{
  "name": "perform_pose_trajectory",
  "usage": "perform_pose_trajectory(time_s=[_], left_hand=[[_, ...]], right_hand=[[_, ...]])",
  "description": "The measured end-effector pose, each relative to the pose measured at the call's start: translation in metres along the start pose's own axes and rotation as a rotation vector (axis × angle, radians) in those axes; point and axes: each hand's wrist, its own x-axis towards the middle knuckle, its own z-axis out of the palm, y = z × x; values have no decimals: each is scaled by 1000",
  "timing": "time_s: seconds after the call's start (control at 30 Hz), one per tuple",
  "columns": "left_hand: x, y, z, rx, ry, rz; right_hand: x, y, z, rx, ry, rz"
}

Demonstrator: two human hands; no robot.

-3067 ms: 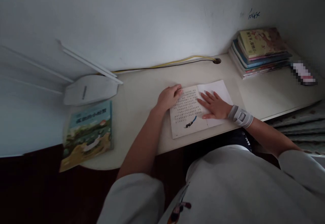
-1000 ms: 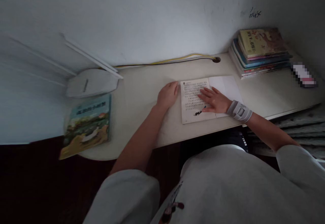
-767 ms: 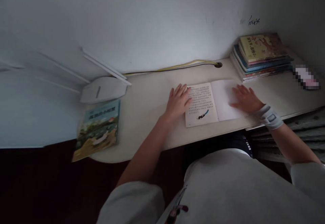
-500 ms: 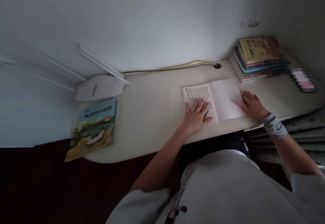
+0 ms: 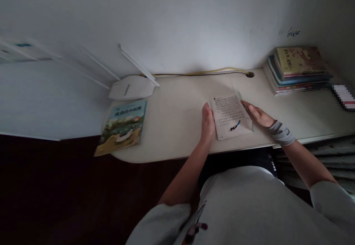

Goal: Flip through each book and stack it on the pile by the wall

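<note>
An open book (image 5: 229, 116) lies on the desk near its front edge, its page of printed characters and small dark-and-blue picture facing up. Its right-hand leaf is lifted and stands steeply, so its blank face is mostly out of sight. My left hand (image 5: 208, 123) rests on its side against the book's left edge, fingers stretched out and close together. Along the raised right leaf lies my right hand (image 5: 259, 115), fingers extended, the thumb a little apart. A grey wrist band (image 5: 282, 133) wraps my right wrist.
A picture book (image 5: 123, 124) overhangs the desk's left end, beside a white object (image 5: 133, 88) with a slot. Several stacked books (image 5: 301, 67) stand at the back right, near a pixelated phone-like object (image 5: 344, 96). Yellow and black cables (image 5: 199, 73) run along the wall into a hole (image 5: 250, 74).
My left hand has moved off the printed page to the book's left edge. The right leaf has risen from flat, with my right hand against it. The view has shifted left.
</note>
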Motion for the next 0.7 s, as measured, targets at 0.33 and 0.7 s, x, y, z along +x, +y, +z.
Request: perform_pose_trajectory(time_s=[0.33,0.7], left_hand=[[14,8,-25,245,2,75],[57,4,12,942,-386,257]], right_hand=[[24,-23,54,-765,-340,-132],[82,2,46,-752,-124,-5]])
